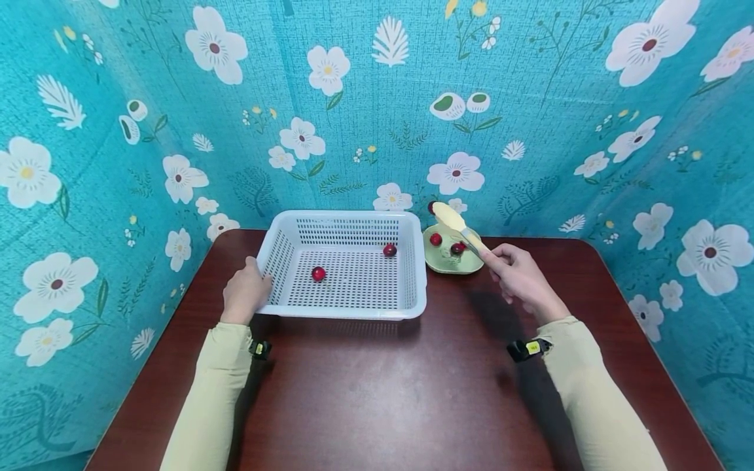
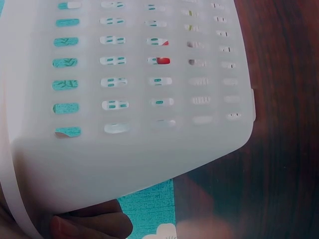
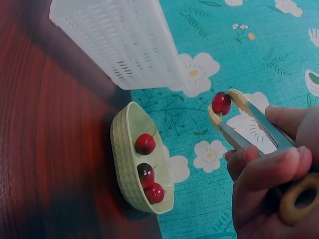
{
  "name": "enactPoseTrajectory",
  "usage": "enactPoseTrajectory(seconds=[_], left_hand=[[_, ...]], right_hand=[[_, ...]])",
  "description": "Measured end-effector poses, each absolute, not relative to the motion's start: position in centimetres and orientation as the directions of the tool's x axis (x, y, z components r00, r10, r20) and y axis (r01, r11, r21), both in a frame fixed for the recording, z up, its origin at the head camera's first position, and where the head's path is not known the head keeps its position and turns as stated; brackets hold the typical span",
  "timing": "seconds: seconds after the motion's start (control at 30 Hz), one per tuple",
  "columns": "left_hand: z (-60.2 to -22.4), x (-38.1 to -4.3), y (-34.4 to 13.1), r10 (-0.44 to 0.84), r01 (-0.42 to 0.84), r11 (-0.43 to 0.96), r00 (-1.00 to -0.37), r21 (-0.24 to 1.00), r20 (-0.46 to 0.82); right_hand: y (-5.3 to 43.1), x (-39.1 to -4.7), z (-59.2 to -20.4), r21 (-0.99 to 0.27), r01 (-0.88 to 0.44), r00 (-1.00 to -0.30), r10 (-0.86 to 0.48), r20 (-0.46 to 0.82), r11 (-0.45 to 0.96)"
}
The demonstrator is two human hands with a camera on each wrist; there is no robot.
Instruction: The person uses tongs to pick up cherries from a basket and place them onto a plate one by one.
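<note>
My left hand (image 1: 244,292) grips the left rim of a white plastic basket (image 1: 347,313); in the left wrist view its fingers (image 2: 107,224) curl under the edge. Two cherries lie apart inside the basket, one near the middle (image 1: 318,273), the other toward the back right (image 1: 390,250). My right hand (image 1: 518,278) holds a pair of tongs (image 3: 256,124) with cream tips. Pinched between those tips is a dark red cherry (image 3: 221,103), raised over a green bowl (image 3: 122,154). Three cherries (image 3: 145,144) sit in that bowl, just right of the basket.
Basket and bowl stand near the back edge of a dark red-brown wooden table (image 1: 377,392). A teal flowered cloth (image 1: 353,131) hangs behind and along both sides. Each wrist wears a small black camera (image 1: 524,349).
</note>
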State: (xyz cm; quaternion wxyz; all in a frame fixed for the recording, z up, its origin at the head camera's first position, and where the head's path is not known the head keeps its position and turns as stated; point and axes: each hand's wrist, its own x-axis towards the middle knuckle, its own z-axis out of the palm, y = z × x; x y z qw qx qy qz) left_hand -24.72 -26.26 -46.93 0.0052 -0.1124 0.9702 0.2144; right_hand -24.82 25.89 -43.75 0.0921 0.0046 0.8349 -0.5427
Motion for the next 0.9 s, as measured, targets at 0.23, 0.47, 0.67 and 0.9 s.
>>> enactPoseTrajectory(seconds=[0.23,0.47,0.67,0.9], left_hand=[[-46.8,-24.7,-26.2,-0.22,-0.227,0.887,-0.973,0.401,-0.065],[-46.8,-24.7,-26.2,-0.225,-0.234,0.886,-0.972,0.4,-0.069],[-46.8,-24.7,-26.2,-0.222,-0.23,0.889,-0.973,0.396,-0.067],[-46.9,-24.7,-26.2,-0.222,-0.23,0.888,-0.973,0.399,-0.067]], right_hand=[[26.6,-25.0,-44.4,-0.889,0.137,-0.982,-0.061,-0.181,0.436],[27.1,-25.2,-44.8,-0.875,0.158,-0.979,-0.043,-0.199,0.457],[27.6,-25.2,-45.1,-0.858,0.2,-0.97,-0.025,-0.24,0.473],[28.0,-25.1,-45.8,-0.858,0.201,-0.966,-0.051,-0.254,0.472]])
